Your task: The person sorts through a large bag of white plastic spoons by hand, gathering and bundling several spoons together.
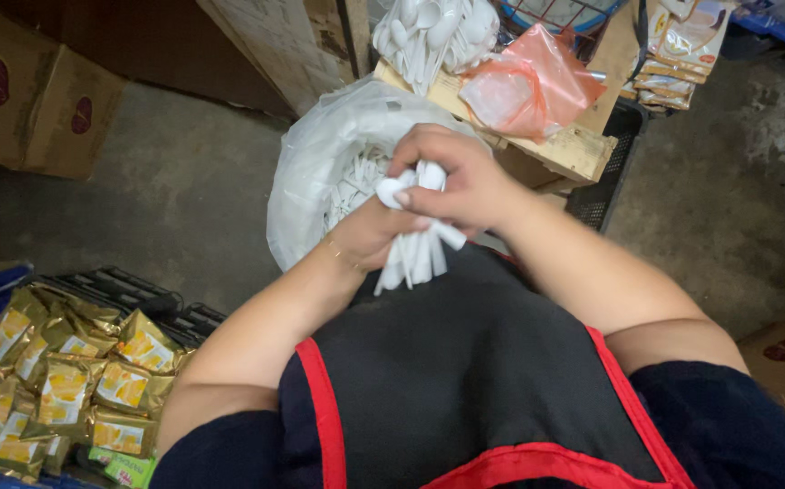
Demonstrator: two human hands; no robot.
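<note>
A bunch of white plastic spoons [415, 249] is clasped between both of my hands in front of my black apron with red trim. My right hand [454, 177] closes over the top of the bunch, with spoon bowls poking out by the fingers. My left hand [370, 237] wraps the bunch from underneath, and the handles stick out below it. Just behind the hands sits an open clear plastic bag [320, 158] filled with more white spoons.
A wooden crate [574, 149] behind the bag carries a heap of white spoons [433, 32] and an orange plastic bag [528, 81]. Gold and yellow sachets [67, 380] lie piled in a black crate at lower left. Cardboard boxes [30, 95] stand at upper left on the concrete floor.
</note>
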